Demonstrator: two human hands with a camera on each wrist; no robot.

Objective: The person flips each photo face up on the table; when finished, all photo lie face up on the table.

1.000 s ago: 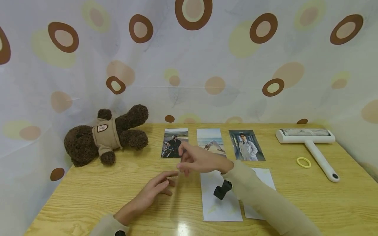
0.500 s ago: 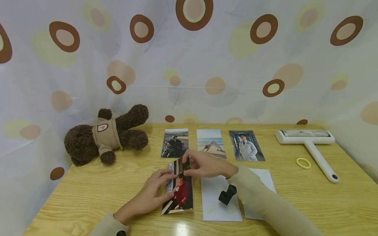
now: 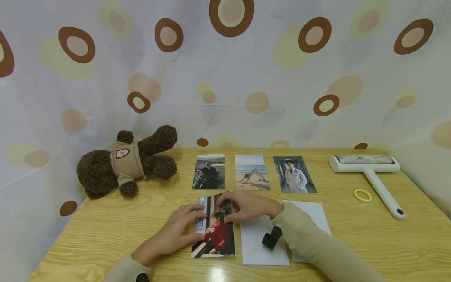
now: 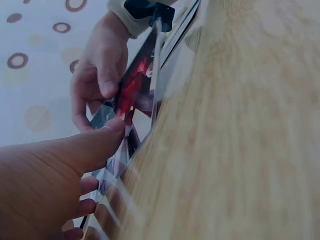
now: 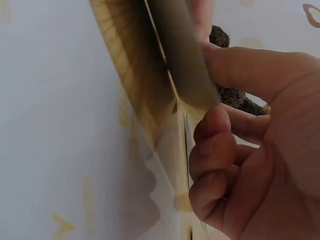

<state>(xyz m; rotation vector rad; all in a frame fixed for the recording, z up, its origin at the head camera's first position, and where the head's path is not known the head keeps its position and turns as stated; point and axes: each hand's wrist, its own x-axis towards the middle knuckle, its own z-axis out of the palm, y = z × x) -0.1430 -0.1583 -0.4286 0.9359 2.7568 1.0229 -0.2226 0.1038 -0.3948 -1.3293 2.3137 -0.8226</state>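
Photo (image 3: pixel 218 237) of a person in red is partly lifted from the wood-grain table (image 3: pixel 105 227), right of the plush bear (image 3: pixel 128 162) and nearer the camera — its right edge pinched by the right hand (image 3: pixel 248 205), its left touched by the left hand's (image 3: pixel 177 231) outstretched fingers. Behind the bear, the table is backed by a spotted curtain (image 3: pixel 225 70).
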